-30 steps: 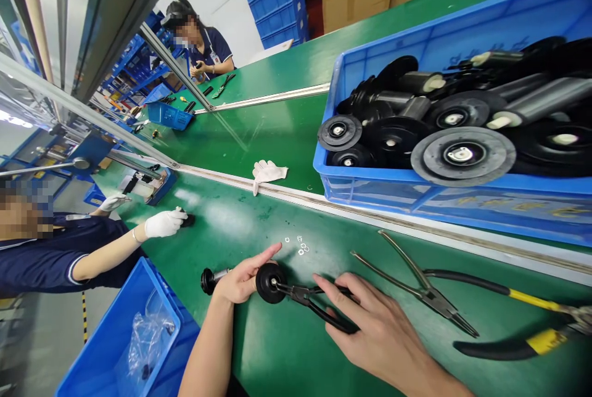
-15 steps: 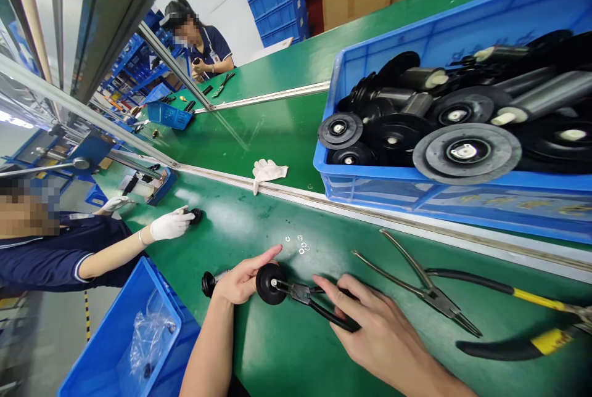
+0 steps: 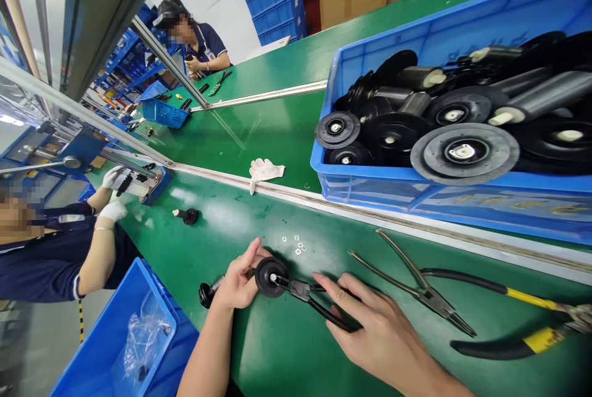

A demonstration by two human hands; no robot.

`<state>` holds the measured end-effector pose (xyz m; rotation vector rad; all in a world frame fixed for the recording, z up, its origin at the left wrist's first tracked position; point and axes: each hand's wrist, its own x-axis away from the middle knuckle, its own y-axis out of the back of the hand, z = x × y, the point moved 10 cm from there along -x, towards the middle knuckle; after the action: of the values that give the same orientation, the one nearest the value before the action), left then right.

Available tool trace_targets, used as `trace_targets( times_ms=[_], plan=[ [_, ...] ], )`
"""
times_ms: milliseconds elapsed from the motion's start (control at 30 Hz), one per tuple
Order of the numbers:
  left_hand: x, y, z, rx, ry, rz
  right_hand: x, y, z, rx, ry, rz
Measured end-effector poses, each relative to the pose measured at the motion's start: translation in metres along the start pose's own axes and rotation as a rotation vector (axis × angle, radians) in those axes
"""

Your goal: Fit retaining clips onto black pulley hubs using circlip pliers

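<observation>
My left hand (image 3: 240, 280) is wrapped round a shafted part whose black round disc (image 3: 269, 278) faces me. Black-handled circlip pliers (image 3: 300, 290) are in my right hand (image 3: 370, 323), their tips touching the pale hub at the disc's centre. Beyond the disc, several small silver retaining rings (image 3: 300, 246) lie on the green bench (image 3: 277, 347). A similar black-ended part (image 3: 206, 293) rests behind my left wrist. Bare-metal pliers (image 3: 430, 295) lie to the right of my right hand, beside a black-and-yellow-handled tool (image 3: 522, 347).
A blue crate (image 3: 370, 187) full of black discs and rollers stands at the right. A white glove (image 3: 266, 172) lies by the metal rail. At the left are a blue bin (image 3: 106, 335), a gloved co-worker (image 3: 46, 261) and a loose part (image 3: 189, 216). Another person (image 3: 203, 45) sits further back.
The co-worker has let go of the black part, which now lies on the bench, and drawn the gloved hand back. My hands have barely moved; the pliers stay at the hub.
</observation>
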<state>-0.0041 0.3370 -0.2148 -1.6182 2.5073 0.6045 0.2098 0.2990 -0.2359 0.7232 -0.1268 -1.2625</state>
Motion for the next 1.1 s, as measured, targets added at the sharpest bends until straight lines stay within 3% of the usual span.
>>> trace_targets(
  times_ms=[200, 400, 800, 1100],
  plan=[
    [0.001, 0.004, -0.005, -0.182, -0.077, -0.09, 0.0, 0.004, 0.002, 0.085, -0.028, -0.064],
    [0.002, 0.003, -0.002, -0.153, -0.077, -0.128, 0.0, 0.006, 0.005, 0.103, -0.039, -0.077],
    [0.004, 0.0, 0.002, -0.022, -0.05, -0.101, -0.001, 0.006, 0.005, 0.078, 0.006, -0.061],
    [-0.003, -0.003, -0.009, -0.199, -0.116, -0.119, -0.004, 0.013, 0.002, -0.09, -0.002, -0.104]
  ],
)
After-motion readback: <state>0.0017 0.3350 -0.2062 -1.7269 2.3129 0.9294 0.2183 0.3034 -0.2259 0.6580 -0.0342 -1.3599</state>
